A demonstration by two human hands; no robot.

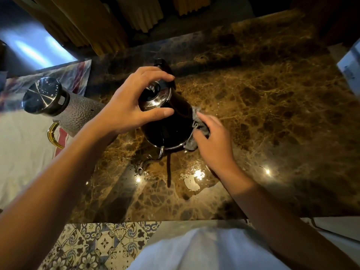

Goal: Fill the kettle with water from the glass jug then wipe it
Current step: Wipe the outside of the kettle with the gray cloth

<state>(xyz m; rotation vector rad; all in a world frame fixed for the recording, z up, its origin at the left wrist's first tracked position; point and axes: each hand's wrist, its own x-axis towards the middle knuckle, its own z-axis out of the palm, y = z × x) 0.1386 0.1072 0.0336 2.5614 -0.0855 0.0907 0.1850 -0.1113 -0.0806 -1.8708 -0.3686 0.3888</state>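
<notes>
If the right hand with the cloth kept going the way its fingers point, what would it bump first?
Probably the kettle. The right hand already presses the cloth against its side, so nothing else lies between.

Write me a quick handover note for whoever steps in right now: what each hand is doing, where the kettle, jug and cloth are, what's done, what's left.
Left hand: fingers curled over the kettle's lid, steadying it.
Right hand: holds the grey cloth against the kettle's right side.
Kettle: black, upright on the marble counter.
Glass jug: lidded, set down to the left on a cloth mat, untouched.
Done: the pouring appears finished; wiping is under way.
Left: finish wiping the kettle; a water puddle shines on the counter nearer the person.
</notes>
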